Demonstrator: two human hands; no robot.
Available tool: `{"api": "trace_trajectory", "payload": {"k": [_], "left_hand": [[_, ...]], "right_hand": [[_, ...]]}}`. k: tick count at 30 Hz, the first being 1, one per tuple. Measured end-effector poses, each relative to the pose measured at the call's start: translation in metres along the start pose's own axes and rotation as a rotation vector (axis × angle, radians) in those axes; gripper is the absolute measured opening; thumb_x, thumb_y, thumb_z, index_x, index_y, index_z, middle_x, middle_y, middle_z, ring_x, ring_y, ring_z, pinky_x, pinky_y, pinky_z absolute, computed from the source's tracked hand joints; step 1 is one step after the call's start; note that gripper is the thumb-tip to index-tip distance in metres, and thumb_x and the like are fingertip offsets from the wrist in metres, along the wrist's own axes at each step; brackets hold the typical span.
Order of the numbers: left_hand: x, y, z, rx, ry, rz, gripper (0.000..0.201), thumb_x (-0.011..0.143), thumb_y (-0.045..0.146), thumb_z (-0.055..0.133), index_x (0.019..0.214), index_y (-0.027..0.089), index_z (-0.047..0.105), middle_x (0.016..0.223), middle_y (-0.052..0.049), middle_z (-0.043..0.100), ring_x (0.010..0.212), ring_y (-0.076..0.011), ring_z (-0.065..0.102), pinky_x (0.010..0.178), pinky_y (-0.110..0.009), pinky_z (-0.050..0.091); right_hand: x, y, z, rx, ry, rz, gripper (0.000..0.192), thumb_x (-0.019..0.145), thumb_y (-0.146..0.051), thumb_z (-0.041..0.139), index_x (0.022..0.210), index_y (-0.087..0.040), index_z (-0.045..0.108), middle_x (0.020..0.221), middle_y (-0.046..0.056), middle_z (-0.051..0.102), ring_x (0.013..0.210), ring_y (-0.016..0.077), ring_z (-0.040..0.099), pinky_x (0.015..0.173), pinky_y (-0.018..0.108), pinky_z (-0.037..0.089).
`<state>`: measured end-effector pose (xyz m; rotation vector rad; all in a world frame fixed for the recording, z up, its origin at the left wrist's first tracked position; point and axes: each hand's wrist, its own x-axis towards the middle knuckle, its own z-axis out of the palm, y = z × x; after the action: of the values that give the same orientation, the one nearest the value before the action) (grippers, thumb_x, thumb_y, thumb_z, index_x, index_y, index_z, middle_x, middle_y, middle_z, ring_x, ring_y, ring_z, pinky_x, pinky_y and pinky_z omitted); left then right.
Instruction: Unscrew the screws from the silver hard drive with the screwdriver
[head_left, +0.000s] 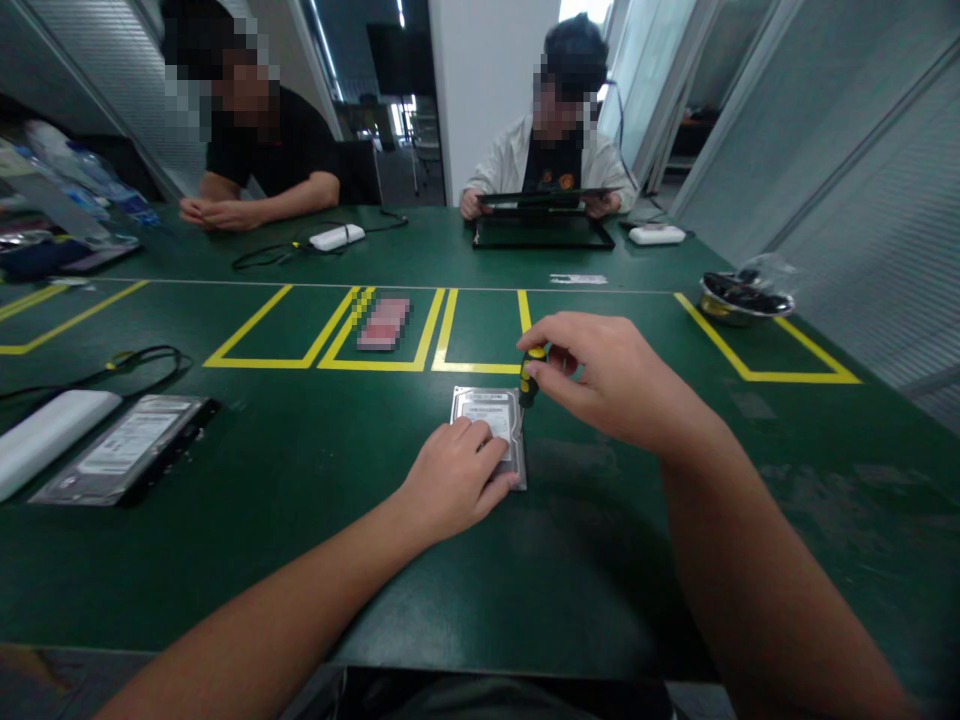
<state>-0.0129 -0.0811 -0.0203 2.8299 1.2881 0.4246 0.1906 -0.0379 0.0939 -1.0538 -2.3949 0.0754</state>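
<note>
Plainly, we had a drive (491, 415) lying flat on the green tabletop (300, 560), label up, just in front of us near the middle. Its long axis ran away from us, toward the yellow tape boxes (390, 364), with the near short edge under our left hand (454, 480). That hand lay palm down on the near half of the drive, fingers spread flat over the label; its grip was loose and closed on nothing, only pressing.

Our right hand (607, 375) hovered just beyond the drive's far right corner. Its grip was narrow, thumb and fingertips pinched on the yellow-and-black handle of a screwdriver (529, 375). The screwdriver stood nearly upright, handle up, tip down at that far right corner of the drive; we could not tell whether the tip sat in a screw.

To our left, well apart, a second drive (124, 450) lay flat on a dark tray, its long axis slanting away to the right, beside a white block (45, 435) and a black cable (142, 355). A blurred pink thing (384, 322) sat inside one tape box. At the far right stood a metal bowl (739, 305) of dark parts.

Across the tabletop one person rested folded hands (217, 213) near a white box (337, 237), and another held a black tray (544, 225) with both hands, a second white box (657, 234) beside it.
</note>
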Motion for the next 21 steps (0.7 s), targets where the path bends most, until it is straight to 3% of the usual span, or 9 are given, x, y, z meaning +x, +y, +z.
{"api": "trace_trajectory", "payload": {"k": [21], "left_hand": [[0.0010, -0.0006, -0.0011, 0.010, -0.029, -0.008, 0.032, 0.095, 0.046, 0.050, 0.102, 0.018, 0.063, 0.097, -0.009, 0.058, 0.090, -0.0258, 0.051, 0.079, -0.041, 0.042]], "right_hand": [[0.0007, -0.0013, -0.0034, 0.027, -0.015, -0.033, 0.011, 0.089, -0.020, 0.061, 0.096, -0.016, 0.067, 0.090, 0.003, 0.067, 0.079, 0.0157, 0.059, 0.074, 0.027, 0.041]]}}
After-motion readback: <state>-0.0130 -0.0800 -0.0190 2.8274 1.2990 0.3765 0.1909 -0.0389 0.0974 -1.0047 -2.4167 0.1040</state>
